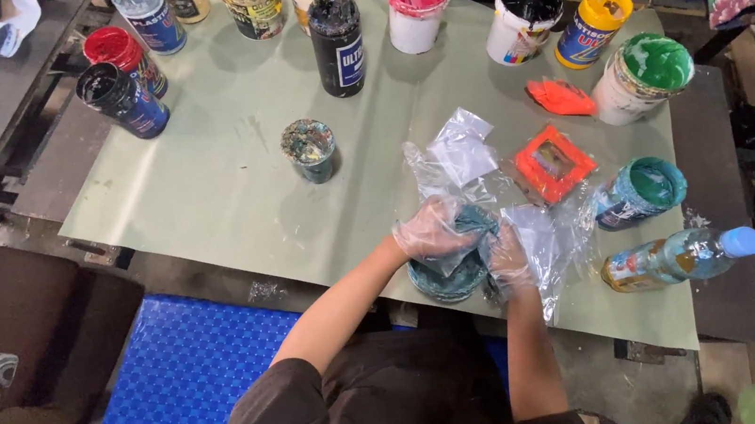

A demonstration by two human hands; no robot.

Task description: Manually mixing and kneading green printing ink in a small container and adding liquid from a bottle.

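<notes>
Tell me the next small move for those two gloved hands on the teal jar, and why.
Probably lift the teal jar slightly clear of the loose clear plastic sheet. The left hand covers its top, the right hand presses its side, and the crumpled plastic sits against the right hand, where it could snag.

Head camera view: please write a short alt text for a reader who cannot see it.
Two hands in clear plastic gloves, left hand and right hand, hold a teal paint-smeared tub and crumpled plastic wrap at the edge of a pale green table sheet ringed with open paint jars.
</notes>
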